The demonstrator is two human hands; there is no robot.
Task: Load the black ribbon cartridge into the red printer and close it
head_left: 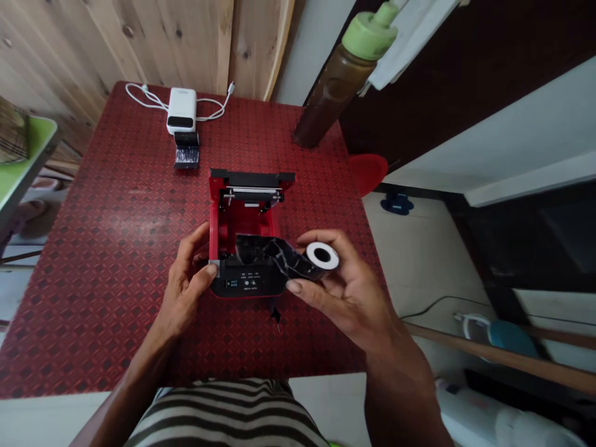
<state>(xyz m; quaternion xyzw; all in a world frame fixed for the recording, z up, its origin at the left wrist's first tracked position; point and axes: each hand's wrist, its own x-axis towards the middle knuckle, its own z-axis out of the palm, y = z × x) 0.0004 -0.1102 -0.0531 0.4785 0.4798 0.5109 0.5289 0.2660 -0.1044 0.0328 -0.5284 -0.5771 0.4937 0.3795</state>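
Note:
A small red and black printer (251, 282) stands on the table with its lid (252, 180) tipped up, showing the red inside. My left hand (189, 276) grips the printer's left side, its thumb on the grey front corner. In my right hand (342, 288) is a paper roll (322, 255) with a white ring-shaped end and a dark hole. From the roll a crinkled, shiny black strip (272, 251) runs left over the printer's opening. My right thumb is below the roll, near the printer's front right corner. A small black cord end (276, 315) lies in front of the printer.
The table (116, 261) has a red patterned top. At the back stand a white power bank (182, 110) with a white cable (212, 108), a curled black piece (187, 151) and a tall brown bottle (326, 93) with a green lid. A red stool (367, 174) is beyond the right edge.

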